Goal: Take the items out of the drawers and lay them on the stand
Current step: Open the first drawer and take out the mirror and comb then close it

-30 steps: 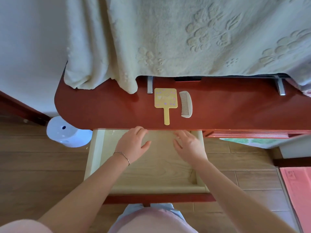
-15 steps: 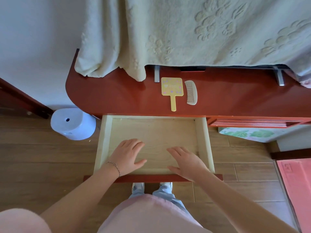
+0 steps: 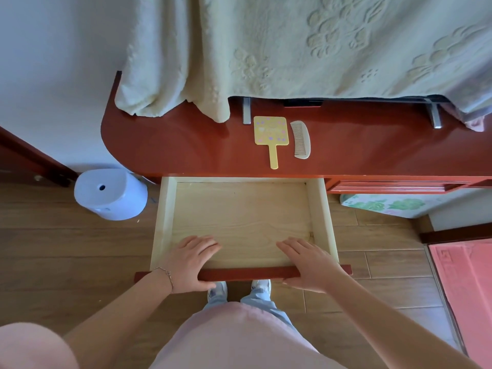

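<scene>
Now both hands sit on the drawer's red front panel [image 3: 250, 272], palms down, fingers extended forward over the lip into the drawer [image 3: 239, 222], thumbs wrapped under the outer face. Left hand [image 3: 189, 265] grips the panel's left part, thin bracelet [image 3: 166, 274] at the wrist; right hand [image 3: 310, 263] grips the right part, forearms converging toward the body. Drawer is pulled out far, bare pale wood floor ahead of the fingertips, long axis running away from the hands toward the bench [image 3: 186, 145]. Well ahead of the hands, on the red bench top, the yellow hand mirror [image 3: 271, 131] lies flat, handle pointing back toward the hands, head away. The comb [image 3: 300, 139] lies just right of it, not touching, long axis parallel to the mirror handle, teeth facing the mirror. Cream blanket [image 3: 292, 49] hangs over the bench's far edge. White cylindrical bin [image 3: 110, 194] on the floor, ahead and left of the left hand. Versus 0.5 s ago: hands slid back from the drawer floor onto the front panel, and the drawer shows further extended; mirror and comb unmoved.
</scene>
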The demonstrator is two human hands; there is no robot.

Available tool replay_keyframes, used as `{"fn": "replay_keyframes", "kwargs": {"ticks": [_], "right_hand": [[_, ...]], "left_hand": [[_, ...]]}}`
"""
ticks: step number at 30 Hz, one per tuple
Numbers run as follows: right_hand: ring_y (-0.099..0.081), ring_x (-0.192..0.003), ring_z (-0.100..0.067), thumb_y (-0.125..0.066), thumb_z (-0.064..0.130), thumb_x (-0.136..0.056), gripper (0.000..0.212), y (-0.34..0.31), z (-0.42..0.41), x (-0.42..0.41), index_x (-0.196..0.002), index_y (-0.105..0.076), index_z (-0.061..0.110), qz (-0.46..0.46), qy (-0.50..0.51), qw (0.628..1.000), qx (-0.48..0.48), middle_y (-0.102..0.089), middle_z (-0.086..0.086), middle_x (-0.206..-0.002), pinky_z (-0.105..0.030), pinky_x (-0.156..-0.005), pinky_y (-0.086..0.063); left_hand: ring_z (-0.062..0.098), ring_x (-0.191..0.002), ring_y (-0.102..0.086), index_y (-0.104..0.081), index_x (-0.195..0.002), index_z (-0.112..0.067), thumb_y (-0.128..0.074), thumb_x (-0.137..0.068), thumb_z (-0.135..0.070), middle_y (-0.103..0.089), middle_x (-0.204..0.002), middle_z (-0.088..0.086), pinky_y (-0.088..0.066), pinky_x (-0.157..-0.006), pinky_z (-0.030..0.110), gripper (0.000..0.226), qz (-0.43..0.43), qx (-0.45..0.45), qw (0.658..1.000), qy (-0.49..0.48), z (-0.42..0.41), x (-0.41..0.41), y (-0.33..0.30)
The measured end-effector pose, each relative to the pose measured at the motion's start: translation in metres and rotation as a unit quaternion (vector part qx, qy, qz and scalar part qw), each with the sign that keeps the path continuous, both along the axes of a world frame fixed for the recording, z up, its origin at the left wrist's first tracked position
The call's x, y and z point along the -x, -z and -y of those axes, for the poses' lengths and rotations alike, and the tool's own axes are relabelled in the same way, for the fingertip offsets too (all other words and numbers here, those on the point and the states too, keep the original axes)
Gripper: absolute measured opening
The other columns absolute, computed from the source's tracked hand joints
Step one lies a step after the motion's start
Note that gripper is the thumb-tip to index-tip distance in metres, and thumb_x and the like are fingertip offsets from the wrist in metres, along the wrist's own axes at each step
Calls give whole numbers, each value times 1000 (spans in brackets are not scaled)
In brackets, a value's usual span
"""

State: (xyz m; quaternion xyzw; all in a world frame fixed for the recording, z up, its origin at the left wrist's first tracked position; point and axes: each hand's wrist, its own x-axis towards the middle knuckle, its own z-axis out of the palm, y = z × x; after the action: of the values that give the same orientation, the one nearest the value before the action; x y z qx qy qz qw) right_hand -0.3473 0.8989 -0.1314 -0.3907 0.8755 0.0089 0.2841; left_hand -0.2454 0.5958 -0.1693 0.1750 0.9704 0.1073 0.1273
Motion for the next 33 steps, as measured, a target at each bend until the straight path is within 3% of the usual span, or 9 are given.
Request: {"fn": "replay_keyframes", "kwargs": {"ticks": [7, 11, 17, 25, 27, 30, 33], "right_hand": [[-12, -143, -12, -56, 60, -78, 91, 1, -1, 6, -149, -9, 26, 0, 15, 1000, -10, -21, 8, -154, -29, -114, -16], [-13, -143, -12, -57, 59, -78, 91, 0, 1, 9, -149, -11, 26, -5, 19, 1000, -3, -21, 8, -154, -28, -114, -16], [-10, -143, -10, -58, 58, -79, 92, -5, 4, 13, -149, -9, 25, -16, 21, 1000, 7, -15, 9, -156, -26, -114, -14], [-8, -144, -10, -60, 56, -80, 93, -9, 7, 18, -150, -8, 23, -34, 27, 999, 27, -9, 9, -157, -26, -114, -13], [-17, -143, -13, -64, 58, -75, 96, -7, 7, 20, -149, -16, 21, -51, 28, 998, 37, -18, 7, -156, -25, -112, -14], [-55, -121, -17, -76, 69, -46, 104, -5, 9, 24, -132, -53, 15, -88, 16, 996, 12, -56, 0, -133, -28, -100, -28], [-62, -110, -15, -75, 75, -37, 106, -1, 10, 29, -123, -60, 14, -64, 21, 998, 10, -64, 1, -122, -33, -97, -36]], "left_hand": [[11, -119, -39, -47, -125, -21, -43, -61, -76, -59, -120, -6, -24, -102, 34, 85, 22, 14, 1000, -1, 2, 2, -2], [14, -117, -53, -44, -126, -20, -42, -62, -77, -60, -120, -5, -21, -104, 34, 86, 41, 26, 999, 2, 3, 5, -3], [17, -128, -35, -44, -128, -16, -39, -64, -76, -59, -123, -1, -7, -111, 41, 88, 35, 62, 997, 2, 4, 10, -4], [21, -132, -29, -38, -134, -12, -56, -59, -76, -55, -128, 2, -7, -111, 42, 101, 8, 82, 997, -10, 6, 14, -4], [21, -131, -30, -37, -135, -11, -58, -58, -76, -55, -129, 3, -8, -111, 41, 103, 2, 82, 996, -17, 6, 16, -5], [21, -130, -31, -34, -136, -10, -61, -56, -76, -54, -131, 4, -13, -110, 39, 107, -9, 80, 996, -27, 6, 17, -6], [21, -127, -43, -35, -136, -11, -63, -54, -76, -56, -130, 4, -25, -108, 37, 108, -18, 78, 996, -40, 6, 19, -7]]}}
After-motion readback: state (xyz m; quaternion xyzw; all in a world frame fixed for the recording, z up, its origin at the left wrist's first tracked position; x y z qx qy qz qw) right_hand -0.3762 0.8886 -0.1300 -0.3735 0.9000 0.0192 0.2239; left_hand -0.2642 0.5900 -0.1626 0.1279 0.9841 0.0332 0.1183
